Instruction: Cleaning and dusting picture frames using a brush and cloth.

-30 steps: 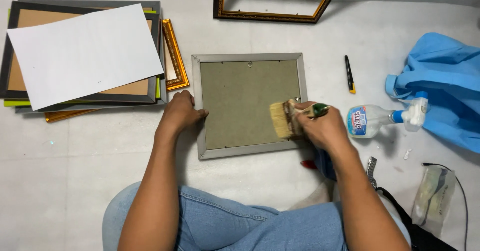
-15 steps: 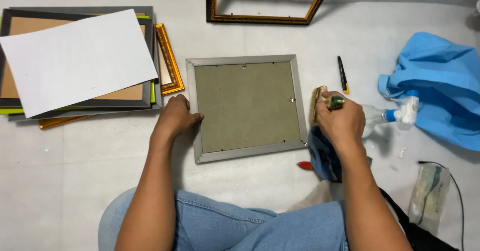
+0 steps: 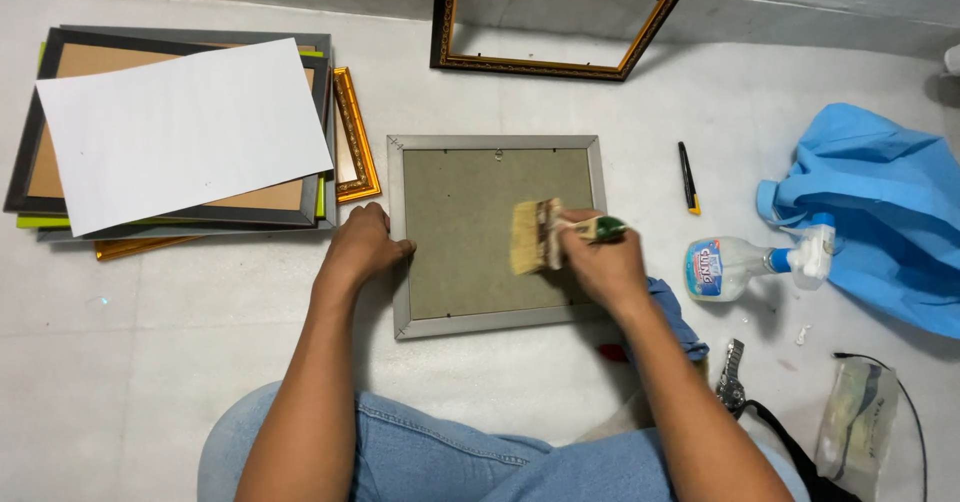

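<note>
Dusting step, by my judgement: the right hand point(image 3: 603, 262) grips a paintbrush point(image 3: 540, 235) over the grey frame's point(image 3: 497, 235) backing on the floor, the left hand point(image 3: 362, 245), fingers curled, steadies its edge; next calls for even strokes

Bright, even, diffuse overhead light; soft short shadows only, e.g. under the clear plastic spray bottle point(image 3: 735, 267) and the crumpled blue cloth point(image 3: 880, 212). Slight motion blur on the pale-bristled flat paintbrush point(image 3: 535, 236). Elsewhere sharp, no glare, minimal edge distortion.
</note>
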